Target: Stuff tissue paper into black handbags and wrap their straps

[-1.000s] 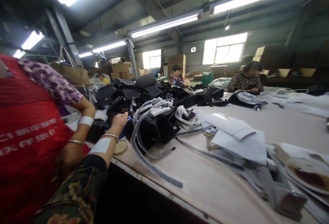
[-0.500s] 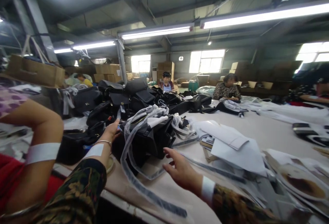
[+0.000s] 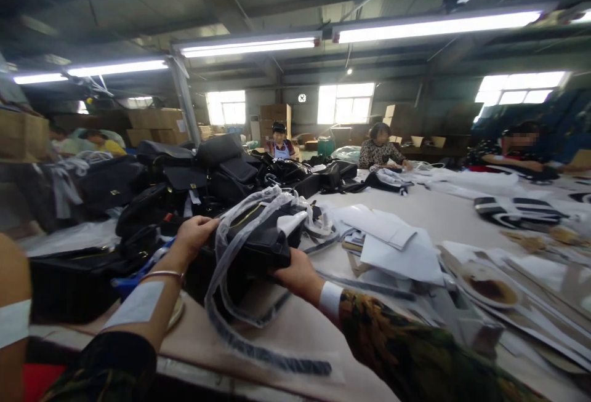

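Note:
A black bag [image 3: 263, 239] with a gold zipper stands on the table in front of me. Straps wrapped in clear plastic [image 3: 217, 279] loop over it and trail down toward the table's near edge. My left hand [image 3: 194, 239] grips the bag's upper left side, fingertips partly hidden behind it. On the opposite side my right hand [image 3: 298, 276] is closed on the lower right corner, the thumb in front. White wrapping paper [image 3: 290, 223] pokes out at the bag's top.
Several black bags [image 3: 221, 168] are heaped behind and to the left. White paper sheets [image 3: 397, 248] lie to the right, near a roll of tape or trim [image 3: 489, 285]. A co-worker's arm [image 3: 13, 303] is close on my left. Other people sit across the table [image 3: 438, 211].
My right hand has closed on the bag's right corner, where before it was open beside it. My view has turned right, and the neighbour's arm has slid toward the left edge.

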Demonstrator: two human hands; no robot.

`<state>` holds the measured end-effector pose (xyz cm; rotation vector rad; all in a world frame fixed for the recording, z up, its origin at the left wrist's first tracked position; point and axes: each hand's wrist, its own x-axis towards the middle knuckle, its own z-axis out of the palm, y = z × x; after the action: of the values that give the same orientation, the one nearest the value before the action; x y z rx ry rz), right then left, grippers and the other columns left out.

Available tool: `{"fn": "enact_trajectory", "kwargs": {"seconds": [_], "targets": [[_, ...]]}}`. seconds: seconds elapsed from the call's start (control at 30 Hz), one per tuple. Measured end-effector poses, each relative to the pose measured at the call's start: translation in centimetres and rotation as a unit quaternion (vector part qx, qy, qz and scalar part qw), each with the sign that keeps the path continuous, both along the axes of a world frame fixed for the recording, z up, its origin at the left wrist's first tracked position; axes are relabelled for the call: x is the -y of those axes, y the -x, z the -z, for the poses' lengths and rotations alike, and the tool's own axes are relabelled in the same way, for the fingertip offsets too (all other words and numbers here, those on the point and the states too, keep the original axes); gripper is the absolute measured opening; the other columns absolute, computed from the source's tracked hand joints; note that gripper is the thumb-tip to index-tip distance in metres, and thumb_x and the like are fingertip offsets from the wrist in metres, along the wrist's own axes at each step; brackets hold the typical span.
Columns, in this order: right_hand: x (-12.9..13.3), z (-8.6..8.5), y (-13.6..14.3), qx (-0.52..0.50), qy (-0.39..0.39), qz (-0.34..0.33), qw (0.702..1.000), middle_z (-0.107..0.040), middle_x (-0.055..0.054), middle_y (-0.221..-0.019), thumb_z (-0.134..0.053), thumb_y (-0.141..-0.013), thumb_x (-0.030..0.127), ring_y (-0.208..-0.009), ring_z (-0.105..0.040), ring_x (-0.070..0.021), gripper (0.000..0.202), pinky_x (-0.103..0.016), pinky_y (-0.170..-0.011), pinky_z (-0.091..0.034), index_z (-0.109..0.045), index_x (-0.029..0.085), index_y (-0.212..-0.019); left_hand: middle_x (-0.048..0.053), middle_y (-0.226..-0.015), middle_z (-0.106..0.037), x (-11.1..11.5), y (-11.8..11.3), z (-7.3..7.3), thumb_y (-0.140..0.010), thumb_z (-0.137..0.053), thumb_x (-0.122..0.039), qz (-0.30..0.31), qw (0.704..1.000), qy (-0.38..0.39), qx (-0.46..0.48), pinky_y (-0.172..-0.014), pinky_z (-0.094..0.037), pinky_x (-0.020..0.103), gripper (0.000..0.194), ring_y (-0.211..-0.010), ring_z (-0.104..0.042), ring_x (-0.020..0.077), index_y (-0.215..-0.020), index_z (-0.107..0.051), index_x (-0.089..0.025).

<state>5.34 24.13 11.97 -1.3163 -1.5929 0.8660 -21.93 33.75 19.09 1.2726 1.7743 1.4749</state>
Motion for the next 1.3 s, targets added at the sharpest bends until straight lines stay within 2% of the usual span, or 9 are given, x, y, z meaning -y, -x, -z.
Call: {"fn": "enact_trajectory", "kwargs": {"seconds": [0.1, 0.23, 0.37, 0.5, 0.7, 0.87, 1.0, 1.2, 1.3], "targets": [[0.2, -0.1, -1.5, -0.024, -0.001, 0.016, 1.000, -0.071, -0.003, -0.075, -0.073, -0.068, 0.018, -0.074, -0.067, -0.0228, 0.012, -0.033, -0.071, -0.056, -0.071, 0.017, -0.080, 0.001, -0.064, -0.064, 1.8, -1.8, -0.9, -0.054, -0.074, -0.033, 0.015, 1.000, -0.027, -0.004, -0.047, -0.046, 0.024, 0.030, -0.056, -0.059, 0.0170, -0.078, -0.069, -0.017], [2.9, -2.5, -5.3, -0.039, -0.068, 0.000, 0.997, -0.074, -0.003, -0.087, -0.071, -0.073, 0.023, -0.086, -0.066, -0.0230, 0.014, -0.032, -0.082, -0.054, -0.074, 0.017, -0.086, 0.000, -0.069, -0.065, 5.9, -4.5, -2.6, -0.057, -0.072, -0.036, 0.034, 0.997, -0.066, 0.019, -0.050, -0.048, 0.024, 0.034, -0.058, -0.060, 0.0153, -0.086, -0.068, -0.018], [8.1, -4.8, -10.7, 0.012, -0.144, -0.011, 0.990, -0.071, -0.004, -0.081, -0.072, -0.075, 0.027, -0.077, -0.063, -0.0215, 0.011, -0.032, -0.076, -0.053, -0.071, 0.016, -0.077, 0.000, -0.076, -0.067, 12.2, -8.1, -3.6, -0.057, -0.075, -0.038, 0.050, 0.992, -0.076, 0.091, -0.053, -0.052, 0.023, 0.039, -0.063, -0.062, 0.0155, -0.090, -0.068, -0.020], [14.9, -5.4, -15.8, 0.027, -0.177, -0.029, 0.983, -0.070, -0.003, -0.084, -0.072, -0.080, 0.027, -0.076, -0.062, -0.0186, 0.013, -0.029, -0.074, -0.052, -0.070, 0.015, -0.075, 0.000, -0.080, -0.068, 19.1, -12.1, -2.8, -0.060, -0.075, -0.040, 0.088, 0.990, -0.060, 0.094, -0.055, -0.055, 0.025, 0.037, -0.068, -0.066, 0.0179, -0.091, -0.068, -0.022], [27.4, -3.6, -22.1, 0.059, -0.186, -0.032, 0.980, -0.069, -0.007, -0.092, -0.067, -0.089, 0.025, -0.081, -0.066, -0.0182, 0.012, -0.024, -0.075, -0.053, -0.074, 0.018, -0.081, 0.003, -0.079, -0.069, 30.5, -17.6, 2.3, -0.064, -0.075, -0.048, 0.134, 0.987, -0.010, 0.091, -0.058, -0.057, 0.032, 0.044, -0.065, -0.067, 0.0215, -0.098, -0.062, -0.024], [34.3, 3.3, -26.9, 0.051, -0.036, 0.012, 0.998, -0.074, -0.009, -0.103, -0.070, -0.086, 0.036, -0.089, -0.070, -0.0249, 0.020, -0.031, -0.082, -0.057, -0.077, 0.020, -0.094, 0.008, -0.086, -0.073, 36.0, -22.6, 9.8, -0.073, -0.074, -0.053, 0.205, 0.976, 0.037, 0.068, -0.070, -0.059, 0.035, 0.046, -0.080, -0.071, 0.0262, -0.102, -0.064, -0.019], [35.0, 7.8, -28.7, -0.022, 0.063, 0.111, 0.992, -0.077, -0.007, -0.102, -0.073, -0.078, 0.041, -0.094, -0.071, -0.0297, 0.038, -0.038, -0.085, -0.057, -0.073, 0.017, -0.108, 0.013, -0.104, -0.073, 35.3, -25.1, 13.2, -0.072, -0.078, -0.049, 0.251, 0.954, 0.057, 0.150, -0.078, -0.059, 0.036, 0.055, -0.094, -0.071, 0.0282, -0.112, -0.065, -0.014], [33.4, 8.8, -29.6, 0.020, 0.077, 0.166, 0.983, -0.076, -0.007, -0.105, -0.068, -0.082, 0.040, -0.098, -0.070, -0.0305, 0.037, -0.042, -0.091, -0.054, -0.068, 0.019, -0.112, 0.008, -0.101, -0.069, 36.1, -26.0, 16.1, -0.080, -0.073, -0.052, 0.136, 0.941, 0.101, 0.292, -0.078, -0.058, 0.033, 0.042, -0.093, -0.069, 0.0225, -0.102, -0.065, -0.018], [32.4, 8.9, -29.9, 0.022, 0.080, 0.148, 0.986, -0.076, -0.008, -0.102, -0.066, -0.082, 0.037, -0.096, -0.069, -0.0301, 0.034, -0.044, -0.091, -0.053, -0.068, 0.017, -0.109, 0.013, -0.105, -0.071, 38.6, -26.1, 17.6, -0.087, -0.061, -0.063, 0.302, 0.870, 0.194, 0.338, -0.090, -0.056, 0.042, 0.048, -0.103, -0.068, 0.0285, -0.101, -0.069, -0.017]]}}
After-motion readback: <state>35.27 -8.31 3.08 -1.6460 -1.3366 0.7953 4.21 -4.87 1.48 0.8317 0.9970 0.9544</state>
